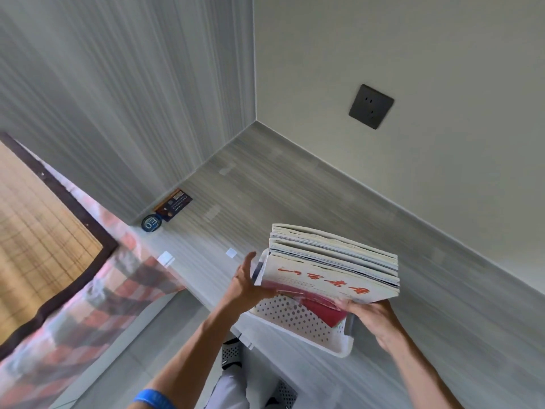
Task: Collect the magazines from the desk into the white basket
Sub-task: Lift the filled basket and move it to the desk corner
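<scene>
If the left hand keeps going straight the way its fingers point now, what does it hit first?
Probably nothing soon. The left hand points up and away along the left edge of the magazines standing in the white basket; beyond its fingertips only bare desk shows, then the back wall. Depth is uncertain.
</scene>
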{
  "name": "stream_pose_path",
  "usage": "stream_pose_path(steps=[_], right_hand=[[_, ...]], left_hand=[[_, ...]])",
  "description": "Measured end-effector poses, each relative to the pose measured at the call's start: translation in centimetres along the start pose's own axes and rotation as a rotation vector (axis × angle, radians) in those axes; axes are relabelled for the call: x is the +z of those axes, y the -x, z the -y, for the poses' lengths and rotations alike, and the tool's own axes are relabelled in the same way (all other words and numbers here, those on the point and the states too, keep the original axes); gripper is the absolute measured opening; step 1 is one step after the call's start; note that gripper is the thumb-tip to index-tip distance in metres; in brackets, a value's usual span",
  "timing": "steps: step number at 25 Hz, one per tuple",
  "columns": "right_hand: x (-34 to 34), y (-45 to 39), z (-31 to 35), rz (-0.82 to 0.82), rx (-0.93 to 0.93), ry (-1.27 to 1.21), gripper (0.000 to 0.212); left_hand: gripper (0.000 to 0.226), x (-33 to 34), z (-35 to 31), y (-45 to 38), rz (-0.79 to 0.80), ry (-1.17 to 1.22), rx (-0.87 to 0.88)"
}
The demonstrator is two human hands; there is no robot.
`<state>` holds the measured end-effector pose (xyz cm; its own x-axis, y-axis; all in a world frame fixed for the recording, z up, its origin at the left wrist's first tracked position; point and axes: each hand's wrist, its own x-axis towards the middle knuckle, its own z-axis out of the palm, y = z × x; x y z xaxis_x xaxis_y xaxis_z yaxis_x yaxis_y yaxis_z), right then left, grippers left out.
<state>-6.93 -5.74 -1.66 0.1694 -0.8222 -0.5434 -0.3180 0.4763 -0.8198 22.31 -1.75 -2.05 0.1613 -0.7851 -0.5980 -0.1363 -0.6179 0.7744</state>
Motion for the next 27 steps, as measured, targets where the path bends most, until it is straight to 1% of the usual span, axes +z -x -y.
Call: stream_pose_path(steps=[1, 2, 3, 5, 6, 7, 8, 9, 10, 11, 12, 13, 14, 15, 16, 17, 18, 20, 22, 24, 27], right_hand=[[-0.2, 0.1, 0.1, 0.014, -0.007, 0.016, 0.033], [-0.2, 0.3, 0.4, 0.026, -0.026, 0.032, 0.034], [-0.2, 0.6, 0.9, 0.037, -0.068, 0.05, 0.036], [-0.4, 1.5, 3.0, 0.056, -0.227, -0.004, 0.047], [-0.9, 2.0, 4.6, 0.053, -0.323, -0.08, 0.056], [-1.7, 2.5, 6.6, 0.041, -0.407, -0.109, 0.064], [-2.7, 2.9, 8.8, 0.02, -0.474, -0.044, 0.071], [-3.5, 3.2, 11.4, -0.005, -0.525, 0.159, 0.074], [-4.0, 3.3, 13.8, -0.01, -0.537, 0.427, 0.078], [-4.0, 3.5, 15.7, 0.02, -0.516, 0.685, 0.086], [-3.6, 3.6, 16.9, 0.081, -0.478, 0.87, 0.096], [-2.7, 3.5, 17.7, 0.143, -0.435, 0.978, 0.106], [-1.4, 3.5, 18.0, 0.184, -0.407, 1.068, 0.112], [0.2, 3.4, 17.8, 0.176, -0.413, 1.177, 0.113], [1.8, 3.2, 17.2, 0.102, -0.465, 1.29, 0.11], [3.2, 3.1, 16.3, -0.005, -0.53, 1.37, 0.104], [4.5, 3.1, 15.5, -0.114, -0.58, 1.418, 0.1], [6.2, 2.8, 14.3, -0.251, -0.64, 1.46, 0.1], [6.5, 2.5, 13.7, -0.31, -0.7, 1.452, 0.103], [6.3, 2.5, 13.4, -0.336, -0.755, 1.422, 0.103], [6.3, 2.6, 13.2, -0.352, -0.782, 1.392, 0.096]], left_hand=[[0.082, 0.0, 1.0, 0.6, -0.013, 0.025, -0.189], [0.069, 0.2, 2.2, 1.3, -0.002, 0.093, -0.336], [0.056, 0.7, 3.5, 1.9, -0.003, 0.191, -0.418], [0.039, 2.0, 5.4, 2.4, -0.056, 0.391, -0.468], [0.036, 2.5, 5.4, 2.5, -0.091, 0.413, -0.461], [0.038, 2.8, 5.1, 2.8, -0.142, 0.41, -0.429], [0.045, 3.0, 5.0, 2.7, -0.203, 0.262, -0.326], [0.052, 3.2, 4.8, 2.7, -0.339, 0.009, -0.178], [0.056, 3.2, 5.1, 2.8, -0.482, -0.285, 0.006], [0.058, 3.3, 5.5, 3.1, -0.586, -0.429, 0.144], [0.06, 3.6, 6.1, 3.4, -0.619, -0.46, 0.194], [0.063, 4.0, 6.2, 3.9, -0.591, -0.234, 0.097], [0.065, 4.4, 6.1, 4.0, -0.539, 0.151, -0.093], [0.061, 4.9, 6.1, 4.1, -0.434, 0.531, -0.319], [0.052, 5.6, 5.9, 4.4, -0.297, 0.796, -0.449], [0.043, 6.2, 5.8, 4.5, -0.198, 0.87, -0.493], [0.039, 6.8, 5.7, 4.6, -0.154, 0.881, -0.488], [0.042, 7.4, 5.3, 4.3, -0.168, 0.865, -0.465], [0.046, 7.5, 5.0, 4.0, -0.157, 0.852, -0.49], [0.047, 7.4, 4.2, 4.0, -0.133, 0.869, -0.519], [0.05, 7.7, 3.3, 4.0, -0.18, 0.886, -0.515]])
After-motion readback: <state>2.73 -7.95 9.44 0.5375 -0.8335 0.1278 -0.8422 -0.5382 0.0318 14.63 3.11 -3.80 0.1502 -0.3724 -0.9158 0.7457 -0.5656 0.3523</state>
